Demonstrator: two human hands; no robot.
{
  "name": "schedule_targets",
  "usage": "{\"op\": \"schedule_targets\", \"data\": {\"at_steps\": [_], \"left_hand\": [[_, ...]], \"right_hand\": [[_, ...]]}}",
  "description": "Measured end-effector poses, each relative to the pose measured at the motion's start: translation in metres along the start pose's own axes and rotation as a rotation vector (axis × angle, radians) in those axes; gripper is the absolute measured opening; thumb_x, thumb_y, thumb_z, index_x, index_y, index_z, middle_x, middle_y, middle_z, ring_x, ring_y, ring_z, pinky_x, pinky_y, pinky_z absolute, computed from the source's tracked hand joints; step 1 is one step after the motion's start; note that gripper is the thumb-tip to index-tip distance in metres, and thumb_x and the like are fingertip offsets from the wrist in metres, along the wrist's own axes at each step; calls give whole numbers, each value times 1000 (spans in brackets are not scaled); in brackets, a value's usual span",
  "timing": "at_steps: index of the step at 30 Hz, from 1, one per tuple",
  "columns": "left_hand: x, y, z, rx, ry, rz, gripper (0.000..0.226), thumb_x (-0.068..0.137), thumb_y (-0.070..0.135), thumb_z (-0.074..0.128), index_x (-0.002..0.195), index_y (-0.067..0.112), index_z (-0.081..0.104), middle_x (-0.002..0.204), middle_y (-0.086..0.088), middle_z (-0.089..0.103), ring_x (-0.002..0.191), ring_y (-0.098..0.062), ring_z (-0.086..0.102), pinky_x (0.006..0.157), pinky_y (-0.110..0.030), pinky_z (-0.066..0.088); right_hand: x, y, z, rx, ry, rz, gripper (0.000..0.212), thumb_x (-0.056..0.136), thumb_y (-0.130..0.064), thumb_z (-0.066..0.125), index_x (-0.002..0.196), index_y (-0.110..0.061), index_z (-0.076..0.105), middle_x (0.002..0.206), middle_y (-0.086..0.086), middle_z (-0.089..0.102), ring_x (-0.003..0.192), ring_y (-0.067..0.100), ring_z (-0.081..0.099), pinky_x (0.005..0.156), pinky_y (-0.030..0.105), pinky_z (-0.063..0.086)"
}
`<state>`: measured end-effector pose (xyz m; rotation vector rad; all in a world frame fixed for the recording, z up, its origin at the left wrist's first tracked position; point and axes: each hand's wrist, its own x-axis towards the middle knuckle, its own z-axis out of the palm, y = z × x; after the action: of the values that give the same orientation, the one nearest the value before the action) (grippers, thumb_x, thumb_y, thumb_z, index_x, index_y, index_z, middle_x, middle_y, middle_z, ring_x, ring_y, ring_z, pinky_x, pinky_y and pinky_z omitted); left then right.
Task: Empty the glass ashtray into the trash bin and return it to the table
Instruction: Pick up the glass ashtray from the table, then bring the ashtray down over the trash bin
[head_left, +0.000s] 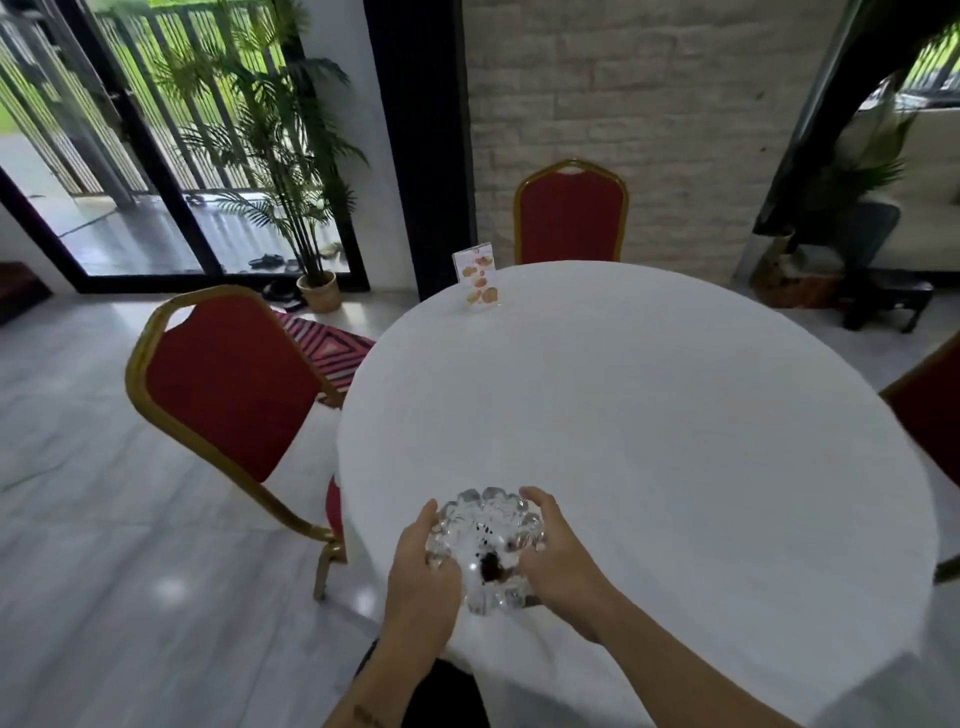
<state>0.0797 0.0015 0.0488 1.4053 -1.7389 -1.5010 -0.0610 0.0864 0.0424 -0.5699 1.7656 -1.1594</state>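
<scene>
Both hands, left hand (418, 566) and right hand (558, 558), clasp the glass ashtray (485, 548) with fingers curled around its rim, at the tabletop (649, 415) near edge

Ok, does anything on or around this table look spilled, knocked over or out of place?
Nothing stands out. The glass ashtray sits level between the left hand and right hand, its dark debris inside it. The white tablecloth shows no spill, and the menu card stands upright near the far edge.

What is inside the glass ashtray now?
Inside the clear scalloped glass ashtray lies dark ash or debris near the centre. The left hand and right hand cover its side rims.
</scene>
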Motion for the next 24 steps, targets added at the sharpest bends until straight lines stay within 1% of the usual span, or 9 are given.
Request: {"op": "schedule_targets", "data": {"at_steps": [3, 6, 8, 10, 12, 14, 17, 21, 24], "left_hand": [[-12, -8, -42, -2, -28, 45, 66, 89, -8, 45, 145, 27, 47, 138, 5, 54, 122, -15, 54, 108, -34, 45], [-22, -21, -96, -42, -91, 44, 66, 88, -8, 49, 140, 33, 50, 129, 9, 60, 110, -12, 62, 91, -26, 52], [-27, -33, -132, -47, -170, 54, 64, 88, -3, 53, 136, 37, 50, 119, 10, 67, 94, -12, 69, 85, -30, 58], [-29, -44, -162, -16, -211, 62, 60, 84, 2, 57, 136, 32, 55, 119, 1, 71, 92, -17, 71, 89, -39, 59], [-34, -52, -182, -15, -254, 53, 54, 85, -1, 57, 126, 34, 60, 115, -3, 72, 90, -18, 70, 85, -36, 59], [-38, -60, -198, -3, -309, 51, 51, 88, -3, 55, 117, 40, 61, 109, 1, 72, 91, -18, 68, 83, -33, 57], [-33, -77, -211, 28, -361, 36, 50, 90, 2, 56, 111, 46, 61, 119, 12, 66, 108, -16, 64, 97, -39, 54], [-29, -99, -215, 16, -381, 14, 45, 92, 4, 61, 129, 31, 61, 123, 11, 65, 109, -13, 65, 99, -40, 54], [-21, -133, -206, 13, -414, -50, 48, 93, -3, 60, 128, 29, 58, 124, 11, 62, 112, -17, 66, 99, -41, 54]], "right_hand": [[-24, -9, 41, 117, -48, -3, 68, 94, 8, 42, 136, -46, 45, 126, 5, 63, 92, 27, 74, 64, 39, 65], [-47, -12, 87, 169, -28, -3, 68, 92, 12, 42, 131, -42, 51, 121, 12, 64, 83, 29, 72, 60, 41, 63], [-62, -9, 118, 199, 4, -3, 68, 90, 13, 41, 126, -43, 54, 118, 16, 66, 75, 26, 70, 61, 41, 63], [-74, -4, 148, 232, 39, -5, 67, 90, 14, 45, 125, -43, 56, 116, 16, 68, 76, 27, 71, 70, 52, 65], [-82, 3, 171, 260, 68, -8, 63, 93, 10, 52, 126, -44, 57, 116, 15, 68, 77, 29, 74, 74, 59, 64], [-91, 9, 190, 288, 99, 4, 59, 96, 4, 57, 126, -47, 58, 119, 14, 66, 84, 33, 76, 68, 56, 65], [-96, 21, 206, 318, 122, 38, 57, 94, 1, 64, 124, -48, 62, 124, 17, 64, 97, 43, 75, 68, 60, 65], [-98, 37, 216, 389, 119, 79, 53, 98, 0, 62, 130, -43, 58, 130, 8, 57, 100, 40, 71, 61, 48, 63], [-84, 67, 223, 386, 117, 131, 57, 98, 0, 60, 134, -43, 53, 130, 7, 54, 105, 36, 67, 63, 48, 63]]}}
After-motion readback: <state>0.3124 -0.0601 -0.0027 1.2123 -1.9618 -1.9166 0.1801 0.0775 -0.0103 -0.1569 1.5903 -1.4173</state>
